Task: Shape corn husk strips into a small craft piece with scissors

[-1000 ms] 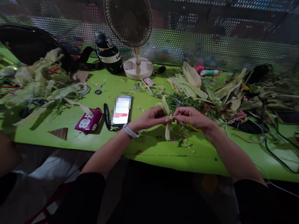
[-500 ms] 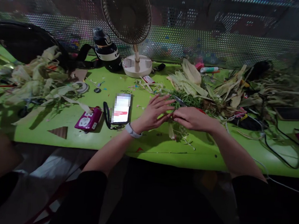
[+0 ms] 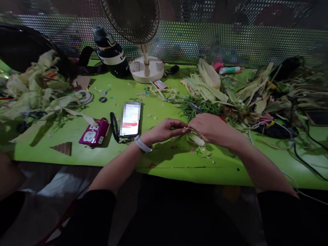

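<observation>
My left hand (image 3: 167,131), with a white band on its wrist, is closed in a pinch. Its fingertips meet those of my right hand (image 3: 209,129), which is curled shut, palm down. A thin pale strip shows at the fingertips, but I cannot make out what it is. Just below lie pale green husk shreds (image 3: 197,140) on the table. Dark pointed blades (image 3: 195,108) show behind my right hand, and a red piece (image 3: 223,120) shows past its knuckles. Green grass-like strands (image 3: 188,106) lie beyond both hands.
On the green table (image 3: 172,165) stand a fan (image 3: 147,70) and a dark bottle (image 3: 112,58). A lit phone (image 3: 131,120) and a purple pack (image 3: 95,133) lie left. Corn husks (image 3: 209,75) lie behind, more husks (image 3: 39,83) at left, and a cable (image 3: 308,168) right.
My left hand's spread fingers have drawn together into a pinch and come lower, to my right hand's fingertips. My right hand stays closed in about the same place. The view has shifted slightly.
</observation>
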`<state>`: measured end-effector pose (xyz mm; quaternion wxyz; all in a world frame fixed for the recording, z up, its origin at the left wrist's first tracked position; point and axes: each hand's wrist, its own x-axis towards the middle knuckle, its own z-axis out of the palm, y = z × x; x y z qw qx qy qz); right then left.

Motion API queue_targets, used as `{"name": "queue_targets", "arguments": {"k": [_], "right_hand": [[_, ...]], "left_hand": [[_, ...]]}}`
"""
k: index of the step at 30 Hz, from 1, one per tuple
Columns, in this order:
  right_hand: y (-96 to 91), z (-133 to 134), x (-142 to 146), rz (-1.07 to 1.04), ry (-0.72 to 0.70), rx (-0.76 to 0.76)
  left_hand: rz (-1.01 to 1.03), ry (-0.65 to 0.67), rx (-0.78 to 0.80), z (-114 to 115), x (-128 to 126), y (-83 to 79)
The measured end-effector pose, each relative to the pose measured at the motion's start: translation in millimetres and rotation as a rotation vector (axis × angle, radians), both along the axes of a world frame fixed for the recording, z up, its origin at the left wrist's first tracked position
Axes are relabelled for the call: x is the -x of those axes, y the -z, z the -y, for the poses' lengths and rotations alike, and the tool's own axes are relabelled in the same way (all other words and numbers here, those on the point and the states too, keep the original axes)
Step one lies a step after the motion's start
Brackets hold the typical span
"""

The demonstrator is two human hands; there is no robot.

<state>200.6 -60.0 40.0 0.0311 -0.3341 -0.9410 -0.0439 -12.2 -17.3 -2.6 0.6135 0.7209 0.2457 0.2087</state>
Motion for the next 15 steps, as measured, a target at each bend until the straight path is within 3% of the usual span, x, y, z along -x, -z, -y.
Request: {"name": "queue_targets", "arguments": {"k": [4, 7, 10, 15], "right_hand": [[0.2, 4.3, 0.3, 0.001, -0.019, -0.114], [0.9, 5.4, 1.2, -0.024, 0.0, -0.147], [1.0, 4.9, 2.1, -0.034, 0.01, -0.134], [-1.8, 5.3, 1.7, -0.066, 0.023, -0.077]], "left_hand": [[0.031, -0.059, 0.027, 2.5, -1.0, -3.3], [0.018, -0.072, -0.068, 1.9, 1.0, -8.3], [-0.009, -0.053, -0.173, 0.4, 4.2, -13.2], [0.017, -0.034, -0.132, 0.7, 6.1, -14.4]]}}
